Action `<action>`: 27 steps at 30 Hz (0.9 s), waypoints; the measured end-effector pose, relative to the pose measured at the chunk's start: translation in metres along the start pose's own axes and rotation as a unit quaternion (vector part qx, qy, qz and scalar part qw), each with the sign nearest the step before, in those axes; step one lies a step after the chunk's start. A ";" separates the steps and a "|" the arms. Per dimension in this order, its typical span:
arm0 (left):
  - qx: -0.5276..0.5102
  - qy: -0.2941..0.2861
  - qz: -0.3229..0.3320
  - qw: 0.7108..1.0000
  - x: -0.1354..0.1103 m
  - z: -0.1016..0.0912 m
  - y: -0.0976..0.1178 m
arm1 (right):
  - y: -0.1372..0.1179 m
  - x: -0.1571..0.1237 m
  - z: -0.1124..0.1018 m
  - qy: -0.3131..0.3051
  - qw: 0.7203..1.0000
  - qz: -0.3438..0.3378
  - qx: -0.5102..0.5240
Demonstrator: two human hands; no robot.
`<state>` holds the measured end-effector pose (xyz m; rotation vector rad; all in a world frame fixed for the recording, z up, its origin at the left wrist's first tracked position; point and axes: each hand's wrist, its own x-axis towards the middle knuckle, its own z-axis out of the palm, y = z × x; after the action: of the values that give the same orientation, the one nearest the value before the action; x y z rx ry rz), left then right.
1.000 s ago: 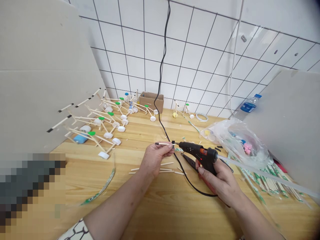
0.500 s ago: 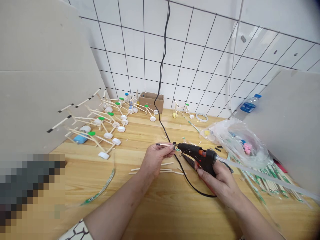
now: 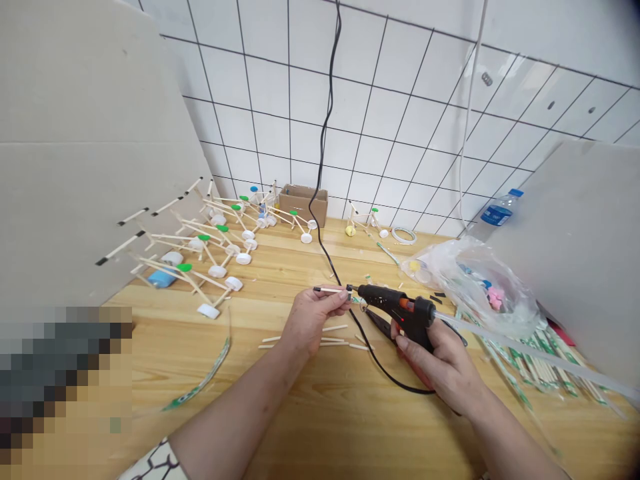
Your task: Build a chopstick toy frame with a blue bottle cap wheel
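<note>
My left hand (image 3: 311,319) pinches a thin wooden stick (image 3: 327,290) with black pieces at its ends, held level above the table. In my right hand (image 3: 445,363) is a black glue gun (image 3: 395,305), its nozzle pointing left at the stick's right end; whether they touch I cannot tell. A long clear glue stick (image 3: 520,352) runs out of the gun's back, and a small red light glows on its body. Beneath the gun lie black-handled pliers (image 3: 379,325), partly hidden. Loose wooden sticks (image 3: 334,342) rest on the table below my left hand.
Several stick-built cars (image 3: 207,280) with white wheels stand at the left. A cardboard box (image 3: 304,205) sits by the tiled wall. At right are a plastic bag (image 3: 475,280), packaged chopsticks (image 3: 550,370) and a water bottle (image 3: 503,207). A black cord (image 3: 327,250) crosses the table.
The glue gun has shifted very slightly right, its nozzle still close to the stick's end. My left hand keeps its pinch on the stick, almost unmoved.
</note>
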<state>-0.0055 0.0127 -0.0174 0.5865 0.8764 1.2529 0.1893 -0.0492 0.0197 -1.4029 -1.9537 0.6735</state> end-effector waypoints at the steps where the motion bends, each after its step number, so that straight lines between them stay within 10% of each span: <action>1: 0.001 0.000 -0.001 1.000 0.000 0.000 0.000 | 0.001 0.000 0.000 -0.002 1.000 0.001 0.003; 16: 0.000 -0.007 0.003 1.000 -0.003 0.001 0.003 | 0.010 0.010 0.005 0.047 0.960 0.062 0.268; 27: -0.024 -0.016 -0.001 1.000 -0.007 0.006 0.004 | 0.040 0.076 -0.007 0.015 0.918 0.187 0.349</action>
<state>-0.0028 0.0076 -0.0090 0.5661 0.8185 1.2550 0.2020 0.0356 0.0107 -1.2967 -1.2112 1.3535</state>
